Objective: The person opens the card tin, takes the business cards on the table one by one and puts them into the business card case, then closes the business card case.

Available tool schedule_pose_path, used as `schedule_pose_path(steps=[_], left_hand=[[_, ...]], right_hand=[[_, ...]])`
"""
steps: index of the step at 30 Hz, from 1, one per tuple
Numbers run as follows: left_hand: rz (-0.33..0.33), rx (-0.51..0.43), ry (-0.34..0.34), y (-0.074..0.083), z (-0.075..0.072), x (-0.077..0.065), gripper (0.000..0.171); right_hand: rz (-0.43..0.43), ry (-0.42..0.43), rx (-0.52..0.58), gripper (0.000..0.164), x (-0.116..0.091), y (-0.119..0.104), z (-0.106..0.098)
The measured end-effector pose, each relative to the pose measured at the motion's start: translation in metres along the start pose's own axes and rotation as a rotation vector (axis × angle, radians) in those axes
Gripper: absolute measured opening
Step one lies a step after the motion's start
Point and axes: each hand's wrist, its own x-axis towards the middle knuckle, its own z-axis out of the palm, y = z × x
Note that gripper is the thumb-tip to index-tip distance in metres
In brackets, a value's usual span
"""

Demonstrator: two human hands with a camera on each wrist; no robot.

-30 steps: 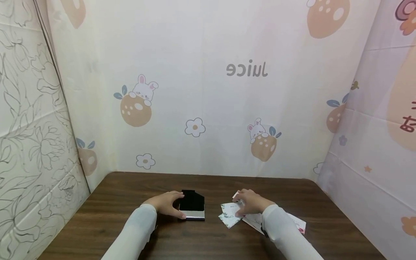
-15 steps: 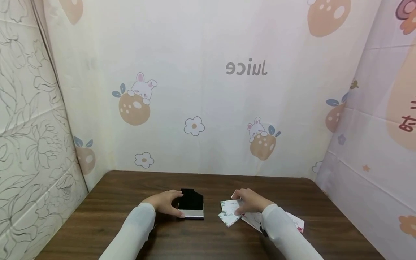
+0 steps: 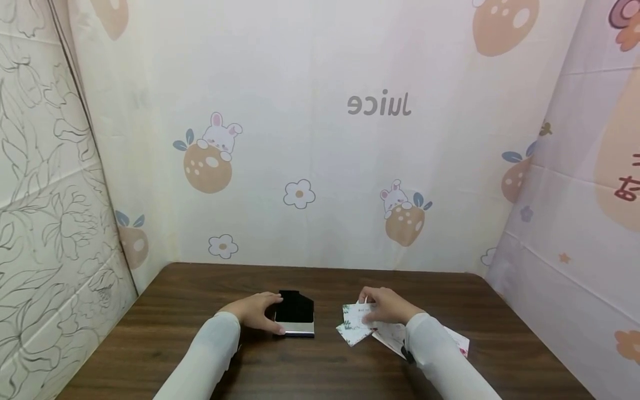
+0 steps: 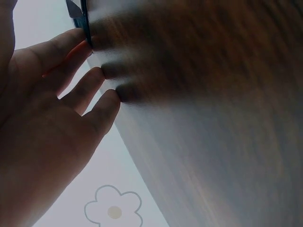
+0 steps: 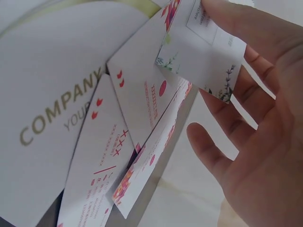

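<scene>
An opened card case (image 3: 295, 309), black inside with a silver front strip, lies near the middle of the table. My left hand (image 3: 252, 312) holds its left side, thumb at the front corner and fingers farther back. Only a dark edge of the case (image 4: 79, 16) shows in the left wrist view. To the right, my right hand (image 3: 390, 306) pinches a white business card (image 5: 201, 52) printed with green sprigs, raised over other cards. Another leafy card (image 3: 354, 335) lies below it. Cards with red print (image 5: 142, 94) overlap beneath, partly hidden by the hand and sleeve.
A white card lettered COMPANY (image 5: 47, 85) fills the left of the right wrist view. More cards (image 3: 457, 341) stick out past the right sleeve. The brown wooden table (image 3: 320, 372) ends at a printed curtain (image 3: 310, 139), with cloth walls on both sides.
My right hand has risen slightly, lifting the sprig-printed card a little and tilting it up from the pile. My left hand stays at the card case.
</scene>
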Motion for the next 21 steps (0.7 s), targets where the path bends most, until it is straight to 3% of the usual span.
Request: schedule_pose_path(steps=[7,12,18,21], left_hand=[[-0.011,-0.004,-0.008,0.0016,-0.0001,-0.0008,0.088],[-0.013,-0.006,-0.013,0.0002,0.0014,-0.001,0.089],[-0.014,-0.008,-0.009,0.0019,-0.0002,-0.0013,0.088],[-0.016,-0.006,-0.009,0.0026,-0.0008,-0.0014,0.088]], right_hand=[[-0.023,0.039,-0.007,0.02,0.0005,0.0061,-0.0007],[-0.008,0.01,-0.026,0.009,0.0002,0.0054,-0.0009],[-0.027,-0.003,-0.102,0.018,-0.0001,0.005,-0.0037],[-0.01,0.007,-0.078,0.014,0.0001,0.0047,-0.0048]])
